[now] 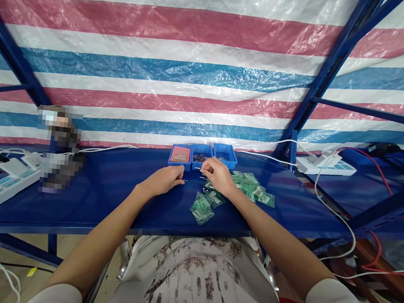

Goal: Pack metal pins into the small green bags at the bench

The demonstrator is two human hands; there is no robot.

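Surface: a blue top (109, 184) spanning the frame from the left to the right of centre, glossy, its near edge running just below mid-height.
Left hand: at the centre of the frame (164, 180), thumb and fingers closed on a thin pin (185, 180) that projects toward the right of the frame.
Right hand: just right of centre (218, 174), fingertips pinched on a second pin (197, 168) that projects toward the left of the frame; the two hands are near each other but apart.
Left bin: a blue tray (174, 165) at the centre, above the left hand in the frame, with a pinkish layer and paler pieces inside, too small to identify.
Middle bin: a like tray (202, 146), beside the left bin and partly behind the right hand, holding a heap of small dark pieces.
Right bin: the third of the row (229, 165), angled slightly, above the right hand in the frame.
Packets: clear green bags (251, 187) spread right of centre, partly hidden by the right hand and wrist; one bag (202, 209) lies nearest the surface's near edge, with pale slender pieces inside.
Power strips: one white strip (0, 190) at the left of the frame, another (343, 169) at the right, both with cables.
Backdrop: a striped sheet (166, 24) across the upper frame, red, white and blue.
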